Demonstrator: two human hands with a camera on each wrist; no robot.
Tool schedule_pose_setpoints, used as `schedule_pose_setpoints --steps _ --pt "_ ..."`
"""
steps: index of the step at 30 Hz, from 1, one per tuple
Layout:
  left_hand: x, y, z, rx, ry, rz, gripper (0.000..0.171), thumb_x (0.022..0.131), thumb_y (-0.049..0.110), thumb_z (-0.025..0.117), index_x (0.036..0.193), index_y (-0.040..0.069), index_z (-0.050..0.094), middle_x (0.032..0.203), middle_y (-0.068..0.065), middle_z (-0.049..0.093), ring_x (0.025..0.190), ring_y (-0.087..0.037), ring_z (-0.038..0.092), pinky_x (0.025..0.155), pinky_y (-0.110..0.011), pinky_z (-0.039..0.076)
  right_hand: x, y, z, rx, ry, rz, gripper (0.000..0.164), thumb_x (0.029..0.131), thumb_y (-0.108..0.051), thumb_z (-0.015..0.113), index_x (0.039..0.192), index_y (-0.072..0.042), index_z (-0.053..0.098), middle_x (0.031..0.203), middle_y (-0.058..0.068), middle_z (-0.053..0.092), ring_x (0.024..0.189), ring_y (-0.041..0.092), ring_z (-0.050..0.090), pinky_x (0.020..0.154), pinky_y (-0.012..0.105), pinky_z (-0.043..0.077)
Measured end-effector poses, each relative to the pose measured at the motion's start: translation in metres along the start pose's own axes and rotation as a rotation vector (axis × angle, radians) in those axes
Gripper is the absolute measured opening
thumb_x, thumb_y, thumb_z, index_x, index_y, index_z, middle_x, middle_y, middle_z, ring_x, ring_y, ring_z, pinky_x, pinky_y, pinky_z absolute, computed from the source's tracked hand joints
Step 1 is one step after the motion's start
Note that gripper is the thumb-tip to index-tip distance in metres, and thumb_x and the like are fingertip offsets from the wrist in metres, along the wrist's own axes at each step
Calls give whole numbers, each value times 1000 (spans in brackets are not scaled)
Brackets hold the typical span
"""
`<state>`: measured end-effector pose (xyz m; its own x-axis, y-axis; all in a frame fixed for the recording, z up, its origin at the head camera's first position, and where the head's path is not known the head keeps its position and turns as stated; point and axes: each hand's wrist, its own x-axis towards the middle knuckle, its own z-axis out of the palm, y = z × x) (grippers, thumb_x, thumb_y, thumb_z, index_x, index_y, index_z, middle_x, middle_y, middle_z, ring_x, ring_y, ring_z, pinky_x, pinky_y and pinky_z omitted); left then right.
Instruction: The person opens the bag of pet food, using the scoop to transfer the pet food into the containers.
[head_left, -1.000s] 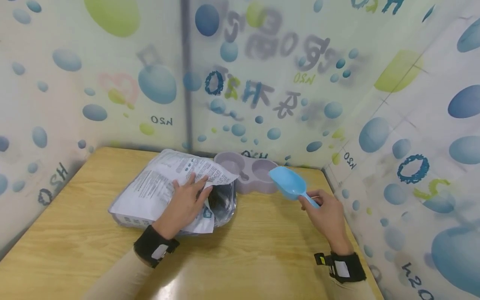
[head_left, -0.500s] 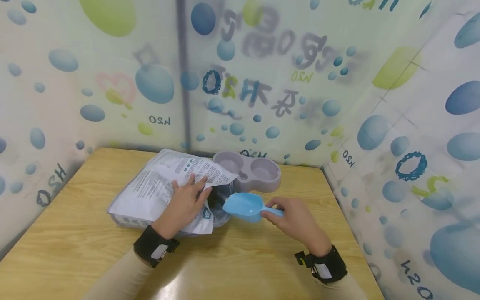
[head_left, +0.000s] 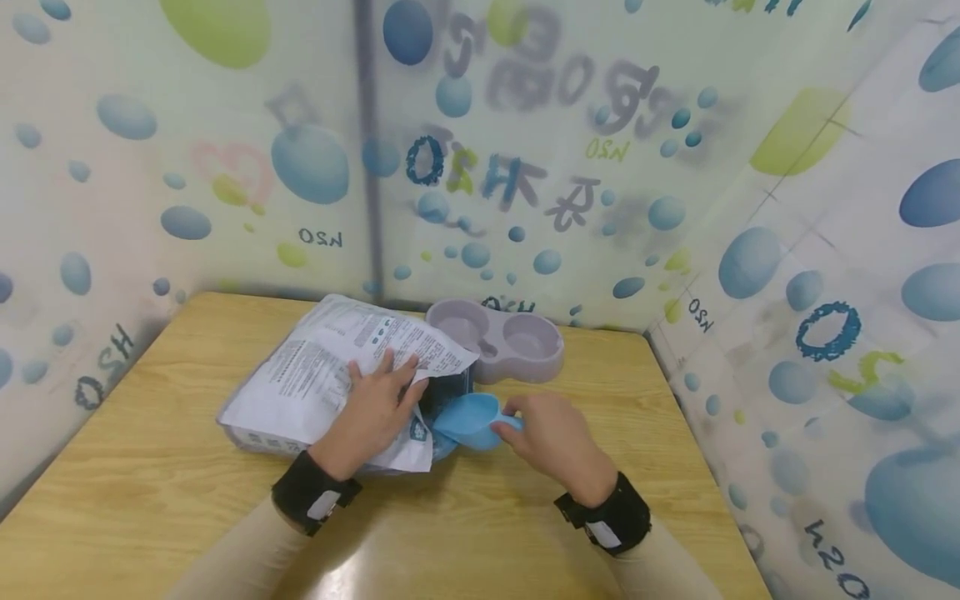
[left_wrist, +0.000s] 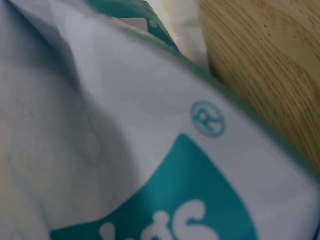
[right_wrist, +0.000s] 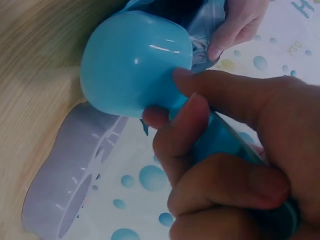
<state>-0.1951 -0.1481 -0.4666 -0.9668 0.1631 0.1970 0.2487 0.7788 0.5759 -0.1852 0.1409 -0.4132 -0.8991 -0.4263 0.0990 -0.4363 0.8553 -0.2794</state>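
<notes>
A large white printed bag lies on the table, its opening facing right. My left hand rests on top with fingers spread, the thumb beside the open mouth. By the handle, my right hand grips a light blue scoop, whose front end is at the mouth and partly inside. The bag's dark interior hides what it holds. The right wrist view shows the scoop's rounded back and fingers curled round the handle. Only the bag's white and teal surface and some table fill the left wrist view.
Behind the bag's mouth, a grey-mauve double bowl with two round hollows stands near the table's back edge. Walls with a printed bubble pattern border the wooden table at the back and sides.
My right hand has carried the scoop left and down, from in front of the double bowl to the bag's mouth. The left hand stays in nearly the same place on the bag.
</notes>
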Motion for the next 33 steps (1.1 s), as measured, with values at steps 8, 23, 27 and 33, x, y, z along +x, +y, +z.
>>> schedule_pose_setpoints --steps 8,23,27,33 --pt "-1 2 1 9 -34 -12 56 124 34 54 168 0 59 176 -23 54 173 -61 29 129 -100 -3 6 -9 2 -38 4 -17 21 101 -30 94 104 -10 90 90 1 83 71 10 61 65 31 58" --pt "-1 5 2 7 -37 -3 56 124 34 53 167 -2 60 176 -23 55 173 -61 30 129 -101 -1 14 -9 22 20 -1 21 27 103 -32 92 114 -8 90 98 3 85 77 12 65 68 28 57" --pt "-1 5 1 15 -44 -4 56 125 34 52 167 -2 59 176 -24 55 173 -61 30 129 -101 -1 16 -8 30 67 -13 65 27 105 -34 91 115 -9 88 89 -1 74 75 12 61 64 25 48" --pt "-1 5 0 20 -48 -13 58 125 35 51 168 -3 57 176 -26 53 173 -61 29 129 -100 -1 14 -1 39 84 -7 74 26 106 -36 88 113 -12 82 78 -3 60 69 12 57 58 24 42"
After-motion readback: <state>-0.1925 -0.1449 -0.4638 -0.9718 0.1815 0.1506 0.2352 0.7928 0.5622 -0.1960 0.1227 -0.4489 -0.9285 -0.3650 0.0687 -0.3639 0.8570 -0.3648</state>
